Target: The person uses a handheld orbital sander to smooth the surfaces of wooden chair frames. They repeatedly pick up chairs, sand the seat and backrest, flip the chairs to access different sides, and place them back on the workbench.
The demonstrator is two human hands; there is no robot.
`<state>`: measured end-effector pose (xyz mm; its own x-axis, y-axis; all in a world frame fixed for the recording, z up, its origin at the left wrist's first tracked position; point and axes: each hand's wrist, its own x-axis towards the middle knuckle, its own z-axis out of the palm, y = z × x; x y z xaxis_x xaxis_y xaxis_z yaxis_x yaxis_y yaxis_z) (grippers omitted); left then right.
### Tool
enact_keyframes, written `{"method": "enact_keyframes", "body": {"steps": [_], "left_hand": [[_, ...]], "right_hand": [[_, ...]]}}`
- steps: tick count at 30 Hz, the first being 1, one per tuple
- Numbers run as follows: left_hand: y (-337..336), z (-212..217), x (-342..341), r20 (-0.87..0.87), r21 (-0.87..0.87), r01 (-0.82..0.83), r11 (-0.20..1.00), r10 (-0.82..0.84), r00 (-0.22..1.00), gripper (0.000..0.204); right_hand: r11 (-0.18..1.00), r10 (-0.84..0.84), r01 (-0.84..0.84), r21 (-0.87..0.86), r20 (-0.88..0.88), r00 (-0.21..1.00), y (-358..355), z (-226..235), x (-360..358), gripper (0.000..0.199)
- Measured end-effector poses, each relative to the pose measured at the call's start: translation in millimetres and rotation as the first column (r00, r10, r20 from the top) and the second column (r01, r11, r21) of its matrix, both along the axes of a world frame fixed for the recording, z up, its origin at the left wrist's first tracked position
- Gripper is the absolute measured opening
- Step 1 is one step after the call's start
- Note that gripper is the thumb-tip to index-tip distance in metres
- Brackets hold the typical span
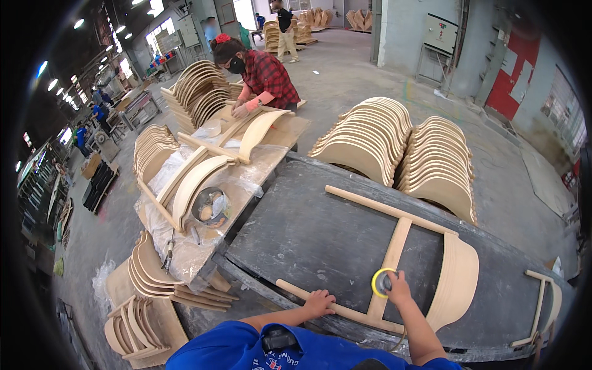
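A pale wooden chair frame lies on the dark worktable [290,216] in front of me. It has two long legs, a crossbar [393,259] and a broad curved back panel [456,277]. My left hand [319,303] grips the near leg [357,315], close to its left end. With my right hand [399,288] I hold a round disc sander with a yellow rim [374,283] at the crossbar. A thin hose [402,340] shows below that hand. Whether the disc touches the wood cannot be made out.
Two stacks of curved panels [364,142] stand beyond the table. Another frame [542,305] lies at the table's right end. On the left, a plastic-covered table [197,256] holds a frame and a bowl [211,206]; a masked co-worker [265,77] works there. More panels [151,265] are stacked at lower left.
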<state>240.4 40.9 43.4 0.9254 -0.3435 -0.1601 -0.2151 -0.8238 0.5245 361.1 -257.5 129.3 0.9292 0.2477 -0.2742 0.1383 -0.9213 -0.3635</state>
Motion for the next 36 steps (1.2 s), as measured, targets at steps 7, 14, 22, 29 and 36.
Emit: {"method": "enact_keyframes", "body": {"steps": [7,14,22,29,36], "left_hand": [[-4,-2,0,0.011,0.030,0.008,1.000,-0.009,1.000,0.041],[-5,-7,0,0.026,0.031,0.071,0.997,-0.072,0.997,0.041],[-16,7,10,0.036,0.283,0.219,0.934,-0.238,0.971,0.040],[-15,0,12,0.139,0.072,0.137,0.988,-0.146,0.980,0.026],[25,19,-26,0.038,-0.170,-0.339,0.925,0.350,0.936,0.021]], "right_hand": [[0.988,0.065,-0.080,-0.134,-0.113,0.992,-36,28,-56,0.080],[0.979,-0.204,0.201,0.044,0.089,0.975,-72,71,-106,0.083],[0.908,-0.381,0.353,0.225,0.100,0.919,-97,102,-184,0.080],[0.893,-0.376,0.321,0.315,0.131,0.917,-119,102,-222,0.076],[0.910,-0.367,0.353,0.215,0.027,0.930,-129,82,-233,0.080]]}}
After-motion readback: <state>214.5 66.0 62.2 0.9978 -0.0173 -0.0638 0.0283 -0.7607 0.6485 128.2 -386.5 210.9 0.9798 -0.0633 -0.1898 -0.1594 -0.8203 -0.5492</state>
